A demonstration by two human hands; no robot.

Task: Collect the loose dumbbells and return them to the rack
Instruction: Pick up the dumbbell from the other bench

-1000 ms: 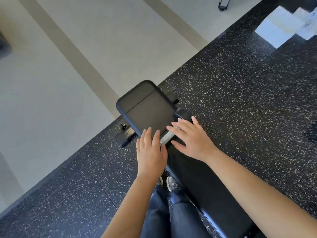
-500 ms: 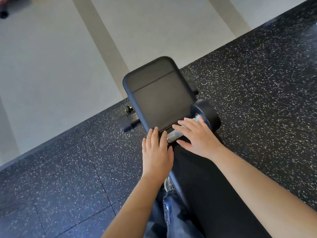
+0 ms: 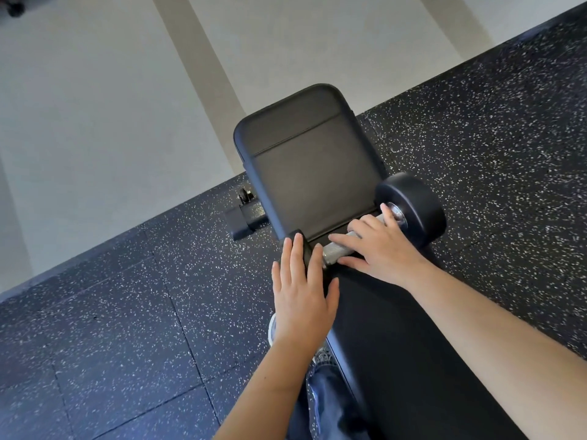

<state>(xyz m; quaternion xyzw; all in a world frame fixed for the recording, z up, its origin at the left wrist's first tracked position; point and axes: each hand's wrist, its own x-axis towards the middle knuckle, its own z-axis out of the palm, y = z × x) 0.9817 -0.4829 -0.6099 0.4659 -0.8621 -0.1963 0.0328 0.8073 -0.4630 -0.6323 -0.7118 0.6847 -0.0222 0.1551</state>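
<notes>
A black dumbbell lies crosswise on the black bench, in the gap between the two pads. Its right head [image 3: 416, 211] sticks out past the bench's right edge, and the knurled metal handle [image 3: 333, 254] shows between my hands. My right hand [image 3: 381, 249] lies over the handle with its fingers fairly straight and the thumb on the near side. With flat, straight fingers my left hand [image 3: 301, 296] rests on the left head [image 3: 306, 254], hiding most of it. No rack is in view.
The bench's short pad [image 3: 311, 166] points away from me and the long pad [image 3: 397, 344] runs back under my right arm. A bench foot with a small wheel [image 3: 244, 214] juts left. Speckled black rubber flooring [image 3: 127, 312] meets pale floor [image 3: 95, 122] beyond. My legs stand left of the bench.
My view has closed in on the bench, and the dumbbell's right head, mostly hidden a second ago, is in plain sight. Both hands stay on the dumbbell.
</notes>
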